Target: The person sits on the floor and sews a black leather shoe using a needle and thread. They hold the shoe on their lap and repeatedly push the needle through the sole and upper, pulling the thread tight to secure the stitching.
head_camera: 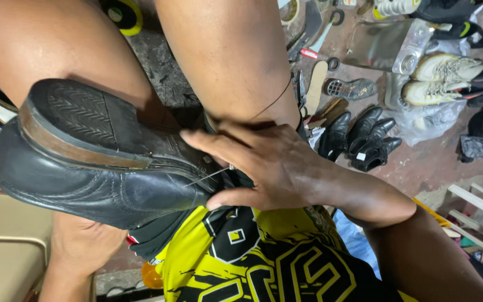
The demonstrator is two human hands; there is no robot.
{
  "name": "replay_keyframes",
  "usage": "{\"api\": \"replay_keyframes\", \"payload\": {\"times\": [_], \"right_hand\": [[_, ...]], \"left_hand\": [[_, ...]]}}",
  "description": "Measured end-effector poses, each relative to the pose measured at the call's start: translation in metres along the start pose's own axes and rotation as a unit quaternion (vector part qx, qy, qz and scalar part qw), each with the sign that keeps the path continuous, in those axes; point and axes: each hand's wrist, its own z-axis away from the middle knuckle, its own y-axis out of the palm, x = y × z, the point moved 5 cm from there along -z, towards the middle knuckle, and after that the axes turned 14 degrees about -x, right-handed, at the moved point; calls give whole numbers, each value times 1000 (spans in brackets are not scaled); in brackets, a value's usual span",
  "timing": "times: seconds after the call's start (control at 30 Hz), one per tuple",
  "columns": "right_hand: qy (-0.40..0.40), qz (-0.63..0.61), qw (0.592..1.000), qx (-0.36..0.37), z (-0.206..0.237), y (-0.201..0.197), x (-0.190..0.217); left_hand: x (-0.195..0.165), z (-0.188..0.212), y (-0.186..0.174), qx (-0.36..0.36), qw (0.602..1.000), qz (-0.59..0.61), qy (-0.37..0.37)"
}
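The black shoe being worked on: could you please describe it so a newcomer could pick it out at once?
Start at the person's bare knees; the black leather shoe lies on its side across the lap, heel to the left. The right hand presses a thin needle at its sole seam. Unlike the black shoes on the floor, it shows a ridged heel with a brown edge.

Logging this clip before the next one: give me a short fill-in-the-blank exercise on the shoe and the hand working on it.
1. The shoe lying across the person's lap is ____ in colour.
2. Its sole faces up, showing a brown ____ at the back end.
3. The right hand holds a thin metal ____ against the shoe's sole edge.
4. On the floor stands a pair of ____ dress shoes.

Missing words: black; heel; needle; black
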Motion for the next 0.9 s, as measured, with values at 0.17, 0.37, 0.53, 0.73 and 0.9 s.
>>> {"api": "replay_keyframes", "payload": {"times": [0.17, 0.37, 0.53, 0.73, 0.9], "right_hand": [[-15, -93, 995, 25, 6, -6, -1], [56, -246, 964, -86, 3, -35, -5], [193, -517, 825, -118, -1, -15, -11], [191, -700, 685, -68, -2, 37, -8], [234, -655, 717, -49, -3, 39, -10]], "left_hand": [[8, 8, -2, -32, 999, 5, 22], [49, 16, -21, 120, 973, -198, 18], [46, 11, -20, 184, 958, -208, -65], [21, -7, -5, 210, 936, -281, -26], [20, 0, -10, 167, 965, -200, 31]]}}
